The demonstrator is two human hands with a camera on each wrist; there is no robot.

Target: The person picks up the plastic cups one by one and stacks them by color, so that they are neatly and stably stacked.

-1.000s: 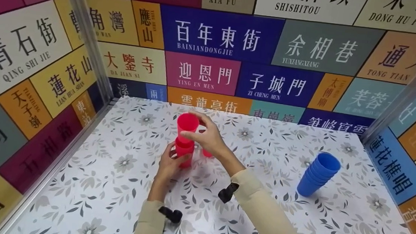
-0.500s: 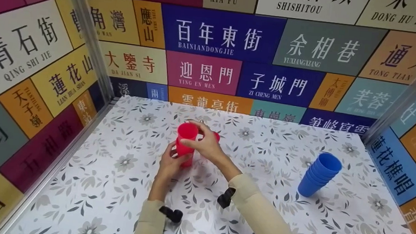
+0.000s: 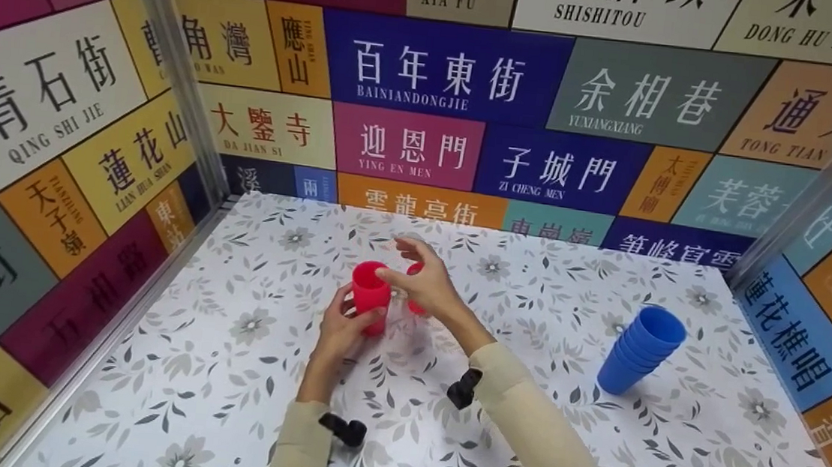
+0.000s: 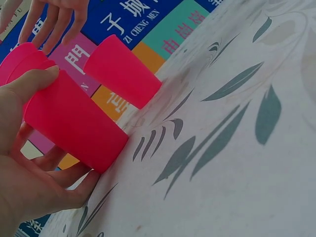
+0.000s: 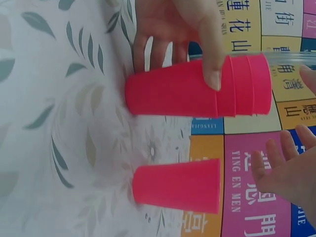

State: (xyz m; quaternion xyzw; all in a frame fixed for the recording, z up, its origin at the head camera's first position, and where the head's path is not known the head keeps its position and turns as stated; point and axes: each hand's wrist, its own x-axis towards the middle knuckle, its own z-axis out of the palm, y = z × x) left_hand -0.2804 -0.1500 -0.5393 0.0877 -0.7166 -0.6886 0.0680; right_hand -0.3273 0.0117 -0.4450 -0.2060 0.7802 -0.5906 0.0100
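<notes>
A stack of nested red plastic cups (image 3: 372, 303) stands upright on the table, with several rims showing in the right wrist view. My left hand (image 3: 341, 326) grips the stack from the left, its thumb near the rims and its fingers round the far side. My right hand (image 3: 428, 283) is just right of the stack's top, fingers spread and holding nothing. A small gap separates it from the cups in the right wrist view. Behind it a single red cup (image 5: 177, 185) stands upright on the table, partly hidden in the head view.
Nested blue cups (image 3: 635, 358) stand to the right on the flower-patterned tabletop (image 3: 236, 391). Panels with street names (image 3: 438, 70) wall in the back and both sides, with clear corner posts (image 3: 174, 69).
The red cup in my right hand has gone down into the stack that my left hand holds. My right hand has let go and moved slightly right. The left hand stays in place.
</notes>
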